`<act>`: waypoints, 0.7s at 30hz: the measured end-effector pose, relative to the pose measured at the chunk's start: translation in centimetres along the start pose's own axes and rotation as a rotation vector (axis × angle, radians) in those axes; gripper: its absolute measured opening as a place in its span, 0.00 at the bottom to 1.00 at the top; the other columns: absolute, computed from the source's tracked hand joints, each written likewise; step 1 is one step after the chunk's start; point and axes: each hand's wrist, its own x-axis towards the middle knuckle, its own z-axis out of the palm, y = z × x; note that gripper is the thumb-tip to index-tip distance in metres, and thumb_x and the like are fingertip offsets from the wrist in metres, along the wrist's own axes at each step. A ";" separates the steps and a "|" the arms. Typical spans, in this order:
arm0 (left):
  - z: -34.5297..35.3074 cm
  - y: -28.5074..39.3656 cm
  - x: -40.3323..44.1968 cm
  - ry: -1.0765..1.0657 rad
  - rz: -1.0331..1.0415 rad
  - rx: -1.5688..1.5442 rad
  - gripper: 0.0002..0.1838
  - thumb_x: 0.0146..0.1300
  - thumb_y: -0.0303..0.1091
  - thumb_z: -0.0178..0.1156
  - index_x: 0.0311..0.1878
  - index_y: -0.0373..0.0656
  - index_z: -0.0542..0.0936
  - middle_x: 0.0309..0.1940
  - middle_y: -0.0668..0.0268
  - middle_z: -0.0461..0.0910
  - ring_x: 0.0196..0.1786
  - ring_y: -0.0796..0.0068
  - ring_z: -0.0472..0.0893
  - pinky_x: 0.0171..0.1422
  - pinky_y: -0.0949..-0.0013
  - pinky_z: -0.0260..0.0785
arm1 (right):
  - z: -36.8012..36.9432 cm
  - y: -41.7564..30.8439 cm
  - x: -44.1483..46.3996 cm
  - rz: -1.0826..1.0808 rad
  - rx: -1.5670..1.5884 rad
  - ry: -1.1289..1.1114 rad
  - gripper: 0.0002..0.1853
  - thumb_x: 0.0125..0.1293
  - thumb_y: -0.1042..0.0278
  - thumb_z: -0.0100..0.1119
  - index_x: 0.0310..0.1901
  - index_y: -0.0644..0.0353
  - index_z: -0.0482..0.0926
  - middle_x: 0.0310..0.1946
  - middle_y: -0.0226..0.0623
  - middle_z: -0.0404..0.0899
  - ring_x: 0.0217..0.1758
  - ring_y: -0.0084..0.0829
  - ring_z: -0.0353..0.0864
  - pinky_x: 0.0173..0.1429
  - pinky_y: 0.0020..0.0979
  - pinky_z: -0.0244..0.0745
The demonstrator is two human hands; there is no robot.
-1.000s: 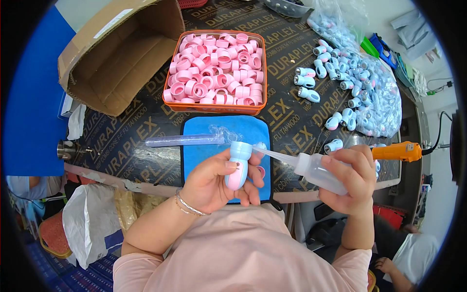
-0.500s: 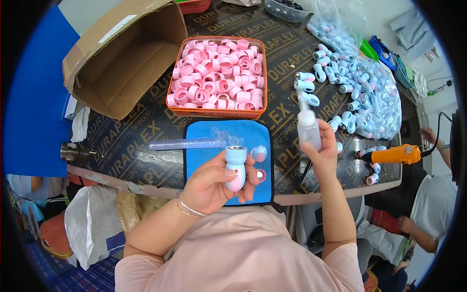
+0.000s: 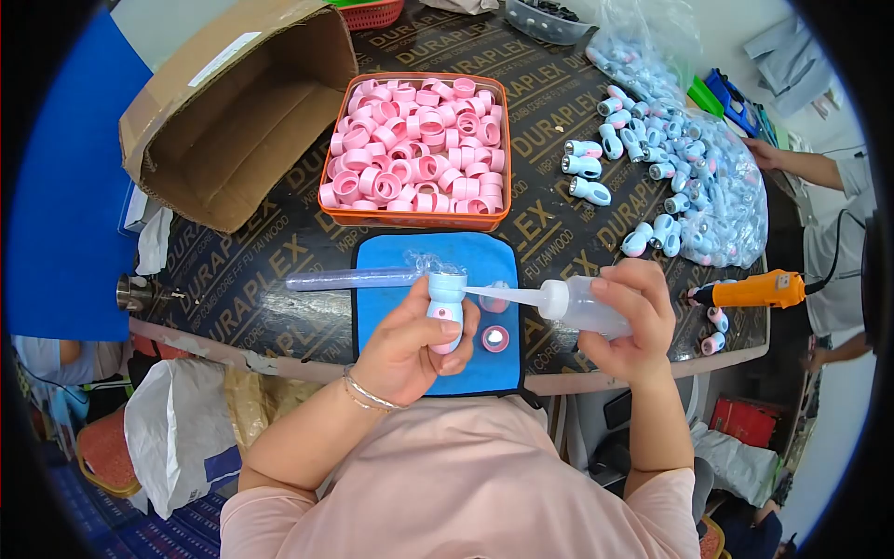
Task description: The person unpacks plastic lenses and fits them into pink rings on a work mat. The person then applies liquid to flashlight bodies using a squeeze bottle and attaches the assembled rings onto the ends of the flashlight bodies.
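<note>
My left hand [image 3: 407,343] is closed around a small blue and pink device [image 3: 447,306], held upright over the blue mat [image 3: 391,250]. My right hand [image 3: 636,324] grips a translucent squeeze bottle [image 3: 587,306] lying sideways. Its long thin nozzle points left, with the tip at the device's wide blue top. On the mat beside my left hand lie a pink ring with something white inside [image 3: 495,339] and a small blue and pink part [image 3: 494,298]. A clear plastic roll [image 3: 354,279] lies partly on the mat.
An orange-rimmed tin [image 3: 415,220] full of pink rings stands behind the mat. An open cardboard box [image 3: 233,121] is at back left. Several blue devices [image 3: 666,168] and a plastic bag of them lie right, near an orange tool [image 3: 759,291]. Another person's arm [image 3: 805,166] reaches in.
My right hand has tipped the bottle from upright to sideways and brought its nozzle to the device. Another person's arm has come to the bag at the right.
</note>
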 end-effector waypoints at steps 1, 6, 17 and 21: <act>0.1 0.1 0.0 -0.014 0.001 -0.013 0.25 0.59 0.30 0.57 0.60 0.50 0.66 0.41 0.57 0.73 0.26 0.73 0.69 0.30 0.71 0.61 | -0.2 -0.2 0.2 -0.050 -0.065 -0.013 0.28 0.35 0.77 0.65 0.47 0.59 0.79 0.41 0.43 0.76 0.39 0.39 0.76 0.43 0.36 0.73; 0.1 0.2 -0.1 -0.002 0.009 -0.005 0.25 0.58 0.29 0.57 0.60 0.51 0.65 0.44 0.57 0.72 0.25 0.72 0.69 0.31 0.71 0.61 | -0.5 -0.9 0.8 -0.105 -0.143 0.007 0.27 0.33 0.76 0.64 0.44 0.58 0.81 0.40 0.42 0.75 0.37 0.39 0.74 0.39 0.35 0.72; 0.3 0.3 0.0 -0.009 0.019 0.004 0.26 0.58 0.29 0.56 0.61 0.51 0.65 0.45 0.57 0.72 0.26 0.72 0.69 0.32 0.71 0.60 | -0.9 -1.5 1.2 -0.129 -0.153 -0.027 0.28 0.33 0.78 0.63 0.45 0.57 0.81 0.40 0.43 0.75 0.36 0.39 0.74 0.37 0.35 0.71; -0.1 0.1 -0.2 -0.030 0.010 -0.028 0.26 0.58 0.30 0.56 0.61 0.52 0.65 0.46 0.57 0.72 0.26 0.72 0.70 0.31 0.71 0.59 | -0.9 -1.6 1.0 -0.114 -0.148 -0.027 0.28 0.33 0.78 0.62 0.45 0.57 0.81 0.40 0.43 0.75 0.36 0.39 0.74 0.37 0.35 0.71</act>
